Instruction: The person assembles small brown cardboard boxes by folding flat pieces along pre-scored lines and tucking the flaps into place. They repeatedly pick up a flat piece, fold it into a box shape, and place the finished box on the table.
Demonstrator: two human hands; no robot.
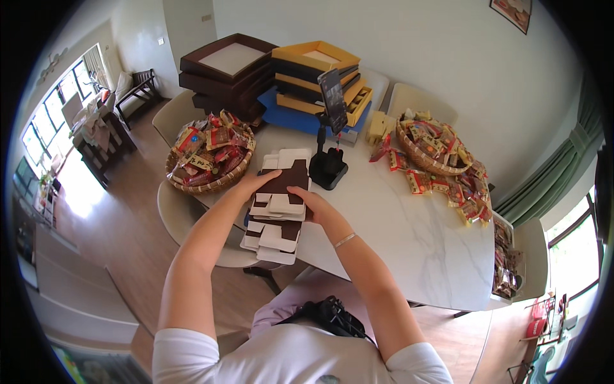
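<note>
Both hands were closed on a stack of folded brown-and-white cartons [294,178], held between them at the near left part of the marble-patterned table [390,256]. The left hand [256,184] gripped the left side, its thumb lying over a brown panel; the right hand [313,206] pressed the right side, thumb tip on top. Fingers under the stack were hidden; grip narrow, about the stack's width. The lower part of the stack reached toward the body from the grip; whether the table supported it could not be told.

Just beyond and right of the grip: a phone [332,96] on a black stand [328,169]. Left of the grip: a woven basket [214,185] of wrapped packets [217,137]. Well to the right: a second basket [430,161], with loose packets [419,182] beside it. Farther beyond the grip: dark brown trays [198,83] and yellow-and-black boxes [307,63], both stacked.
</note>
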